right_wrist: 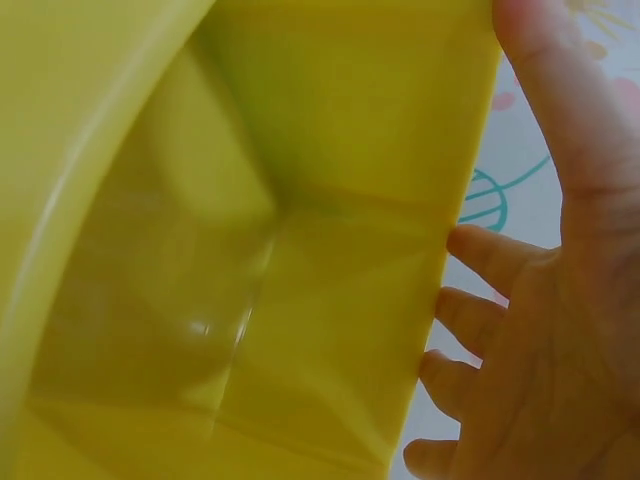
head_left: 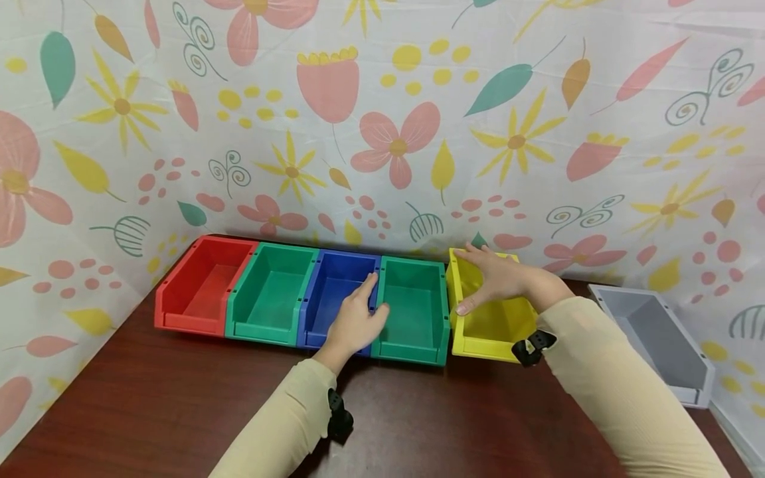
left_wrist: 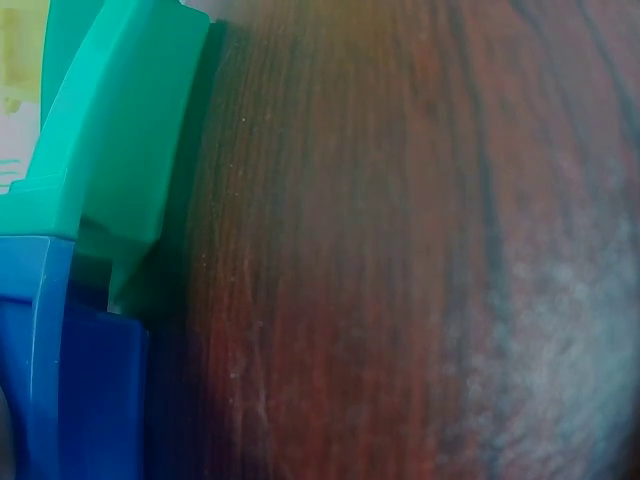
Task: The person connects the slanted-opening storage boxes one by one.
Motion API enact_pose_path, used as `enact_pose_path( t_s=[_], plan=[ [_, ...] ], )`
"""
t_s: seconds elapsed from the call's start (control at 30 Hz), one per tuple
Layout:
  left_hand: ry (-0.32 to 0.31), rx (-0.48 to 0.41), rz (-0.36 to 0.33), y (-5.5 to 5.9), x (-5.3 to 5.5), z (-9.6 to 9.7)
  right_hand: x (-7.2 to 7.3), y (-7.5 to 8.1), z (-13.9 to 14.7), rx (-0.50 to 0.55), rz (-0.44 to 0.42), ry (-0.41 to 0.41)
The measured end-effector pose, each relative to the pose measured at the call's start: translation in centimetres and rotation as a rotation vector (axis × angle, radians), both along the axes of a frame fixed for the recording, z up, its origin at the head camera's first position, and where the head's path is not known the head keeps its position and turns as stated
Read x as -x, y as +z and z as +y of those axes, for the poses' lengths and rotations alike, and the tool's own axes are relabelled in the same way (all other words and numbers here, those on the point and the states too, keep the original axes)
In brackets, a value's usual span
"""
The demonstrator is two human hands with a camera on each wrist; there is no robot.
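My left hand [head_left: 355, 322] lies along the adjoining walls of the blue bin [head_left: 335, 282] and the right-hand green bin [head_left: 412, 309], its index finger extended toward the back and thumb out to the right. It holds nothing visible. My right hand [head_left: 502, 275] reaches over the yellow bin [head_left: 487, 348], fingers and thumb spread along its left rim. In the right wrist view, the fingertips [right_wrist: 470, 245] sit right at that bin's edge. The left wrist view catches parts of the green bin [left_wrist: 140, 130] and blue bin [left_wrist: 100, 390]. All bins that show inside look empty.
A red bin [head_left: 191, 323] and another green bin [head_left: 263, 330] continue the row leftward. Apart at the right stands a grey bin [head_left: 690, 395], turned at an angle. Behind the dark wooden table [head_left: 418, 425] hangs a flower-patterned cloth [head_left: 370, 86].
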State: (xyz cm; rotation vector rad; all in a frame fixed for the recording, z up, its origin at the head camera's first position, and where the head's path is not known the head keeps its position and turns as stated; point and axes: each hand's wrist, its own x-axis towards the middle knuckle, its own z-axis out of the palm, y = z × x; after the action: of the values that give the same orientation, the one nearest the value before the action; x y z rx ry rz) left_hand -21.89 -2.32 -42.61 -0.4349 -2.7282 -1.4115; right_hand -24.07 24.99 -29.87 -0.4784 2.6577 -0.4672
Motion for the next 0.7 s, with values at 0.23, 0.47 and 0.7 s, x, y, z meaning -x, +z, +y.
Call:
enact_pose_path(
  t_s=[0.23, 0.47, 0.7],
  plan=[
    [0.003, 0.013, 0.0, 0.0, 0.0, 0.0, 0.0, -0.4, -0.1, 0.009, -0.001, -0.001],
    [0.006, 0.024, -0.011, 0.1, -0.2, 0.0, -0.2, -1.0, -0.2, 0.012, -0.007, -0.006],
    [0.008, 0.028, -0.001, 0.2, -0.1, 0.1, -0.3, -1.2, -0.4, -0.025, 0.007, -0.015]
  ],
)
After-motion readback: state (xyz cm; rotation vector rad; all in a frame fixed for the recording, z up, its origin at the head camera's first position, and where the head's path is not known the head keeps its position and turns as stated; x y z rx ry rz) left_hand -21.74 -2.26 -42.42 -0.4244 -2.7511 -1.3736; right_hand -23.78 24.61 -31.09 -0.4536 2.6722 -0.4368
